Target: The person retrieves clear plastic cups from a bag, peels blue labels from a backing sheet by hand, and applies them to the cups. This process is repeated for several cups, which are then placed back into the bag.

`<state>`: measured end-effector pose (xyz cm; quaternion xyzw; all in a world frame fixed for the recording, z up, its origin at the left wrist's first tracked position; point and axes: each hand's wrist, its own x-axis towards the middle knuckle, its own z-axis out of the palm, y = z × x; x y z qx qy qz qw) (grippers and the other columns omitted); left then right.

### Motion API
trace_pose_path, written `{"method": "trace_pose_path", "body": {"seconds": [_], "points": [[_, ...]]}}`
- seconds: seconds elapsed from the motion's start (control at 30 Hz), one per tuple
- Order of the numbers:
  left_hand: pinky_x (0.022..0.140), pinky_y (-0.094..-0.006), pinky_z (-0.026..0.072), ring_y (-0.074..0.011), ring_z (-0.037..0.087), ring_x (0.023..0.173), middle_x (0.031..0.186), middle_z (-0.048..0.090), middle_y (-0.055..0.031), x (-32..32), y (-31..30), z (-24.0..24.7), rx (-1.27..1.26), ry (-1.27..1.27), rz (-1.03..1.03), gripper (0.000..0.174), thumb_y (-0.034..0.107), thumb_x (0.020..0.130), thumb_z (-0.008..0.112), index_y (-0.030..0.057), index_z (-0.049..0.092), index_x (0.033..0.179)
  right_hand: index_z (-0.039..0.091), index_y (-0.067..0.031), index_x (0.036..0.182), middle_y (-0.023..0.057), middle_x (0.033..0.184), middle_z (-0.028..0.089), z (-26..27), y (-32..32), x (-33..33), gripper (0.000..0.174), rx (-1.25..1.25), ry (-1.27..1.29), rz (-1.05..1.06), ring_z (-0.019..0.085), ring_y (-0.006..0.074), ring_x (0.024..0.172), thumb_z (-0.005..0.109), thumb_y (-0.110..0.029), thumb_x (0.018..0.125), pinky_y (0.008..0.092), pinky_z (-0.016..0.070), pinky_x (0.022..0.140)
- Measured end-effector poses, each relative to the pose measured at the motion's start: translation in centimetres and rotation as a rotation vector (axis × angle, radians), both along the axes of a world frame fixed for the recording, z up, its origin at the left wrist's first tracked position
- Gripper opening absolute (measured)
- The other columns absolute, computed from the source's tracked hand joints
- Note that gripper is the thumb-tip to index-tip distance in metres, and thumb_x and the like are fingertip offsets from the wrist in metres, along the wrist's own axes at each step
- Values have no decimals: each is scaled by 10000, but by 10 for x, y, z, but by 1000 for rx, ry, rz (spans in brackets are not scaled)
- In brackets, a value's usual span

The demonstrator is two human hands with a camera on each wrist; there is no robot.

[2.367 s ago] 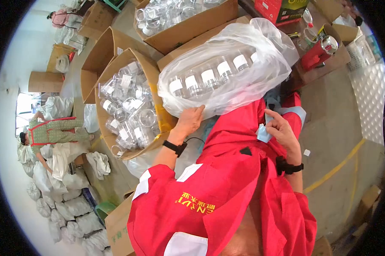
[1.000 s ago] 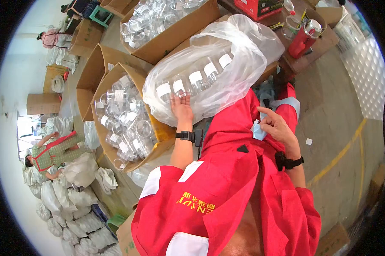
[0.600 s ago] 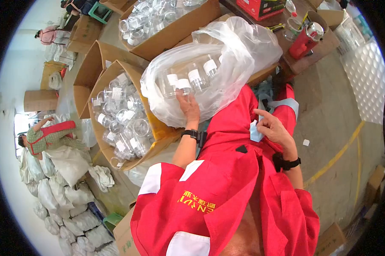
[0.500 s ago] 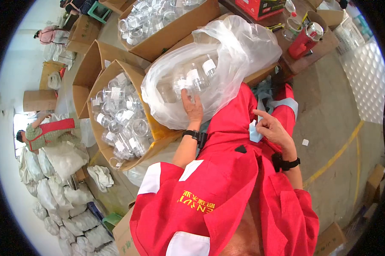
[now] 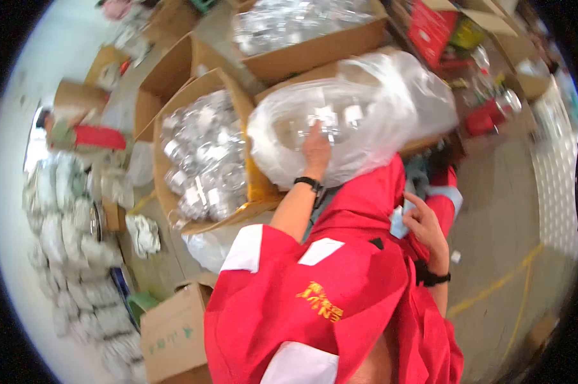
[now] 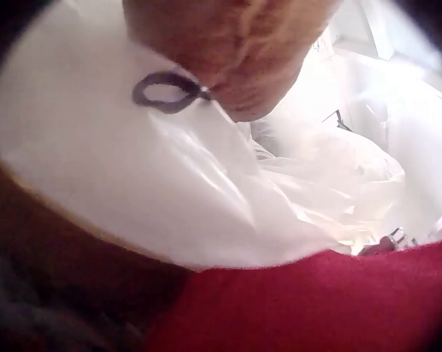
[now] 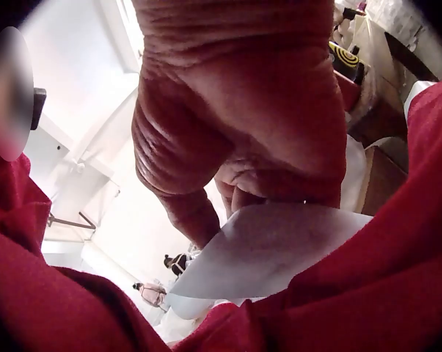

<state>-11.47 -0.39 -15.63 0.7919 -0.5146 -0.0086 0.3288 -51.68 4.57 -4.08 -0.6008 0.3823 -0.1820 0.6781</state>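
Observation:
In the head view my left hand (image 5: 316,155) reaches into a translucent plastic bag (image 5: 277,160) of clear jars. Its thumb and fingers hold a clear jar (image 5: 327,120) with a white label, blurred by motion. One more labelled jar (image 5: 353,117) stands just to the right. The left wrist view shows the underside of the hand (image 6: 235,51) over white film (image 6: 199,169); its fingertips are hidden there. My right hand (image 5: 426,227) rests over my lap, fingers loosely bent beside a light blue patch (image 5: 399,222) that appears as a pale panel (image 7: 279,249) in the right wrist view.
A carton (image 5: 258,179) full of loose clear jars stands left of the bag, and another box (image 5: 314,59) of jars lies behind. A red thermos (image 5: 487,118) is at the far right. White sacks (image 5: 78,237) pile up by the wall near a person (image 5: 65,136).
My left hand has gone from the bag's edge in among the jars, and the left jars have been gathered rightward. The right hand stays over my lap. The head view has swung.

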Motion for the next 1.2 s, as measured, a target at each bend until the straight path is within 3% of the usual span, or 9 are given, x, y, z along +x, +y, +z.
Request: {"method": "trace_pose_path", "body": {"seconds": [0.07,0.13,0.17,0.23,0.4,0.63,0.77,0.9,1.2], "points": [[941,-492,540,-426,679,1081,1244,690,-264,17,-1,18,-29,-5,54,543,171,927,695,34,553,1433,477,-24,1527,-30,789,590,-5,2,1,602,-14,14,1,521,58,703,650,-39,951,245,426,632],[782,-514,556,-428,705,871,976,730,-241,18,0,46,43,19,41,400,163,949,670,53,621,1331,483,-24,1526,-36,790,596,-13,3,-2,595,64,-24,-89,521,59,696,649,-48,955,243,422,625],[782,-514,556,-428,705,871,976,730,-241,21,1,59,32,23,58,400,163,949,670,53,621,1331,483,-24,1526,-36,790,596,-17,2,-2,595,52,-21,-72,521,59,696,649,-48,955,243,422,625],[688,-492,535,-413,694,772,822,700,-218,37,20,89,-229,76,14,302,137,963,651,55,650,1253,486,-18,1523,-33,807,612,-19,0,2,586,94,7,-75,529,58,700,645,-45,960,243,427,625],[717,-494,550,-431,698,828,885,715,-218,68,83,182,-171,149,78,292,138,971,617,83,651,1256,481,-9,1528,-29,814,626,-10,-15,25,608,89,122,44,542,57,713,646,-33,944,238,443,643],[723,-461,539,-363,693,792,923,724,-201,186,168,222,-321,-37,442,321,215,1014,616,54,628,1292,493,-24,1523,-36,812,623,3,-25,54,641,84,150,122,549,55,723,661,4,905,234,447,653],[835,-446,545,-345,705,912,1110,725,-231,291,210,216,-353,-142,637,339,225,1015,628,44,626,1302,484,-30,1532,-42,815,620,-2,-29,64,656,93,164,147,550,51,725,663,11,902,230,444,649],[896,-430,545,-346,713,991,1143,729,-217,377,245,202,-400,-239,635,355,211,995,655,18,622,1291,476,-30,1538,-40,826,627,-7,-30,70,664,138,150,152,551,49,730,661,17,902,227,447,653],[953,-447,522,-336,690,1088,1183,715,-217,434,323,188,-247,-158,926,432,251,939,726,-16,642,1269,472,-28,1541,-38,845,640,-5,-34,80,651,118,165,176,558,51,730,664,2,919,227,455,658]]}}
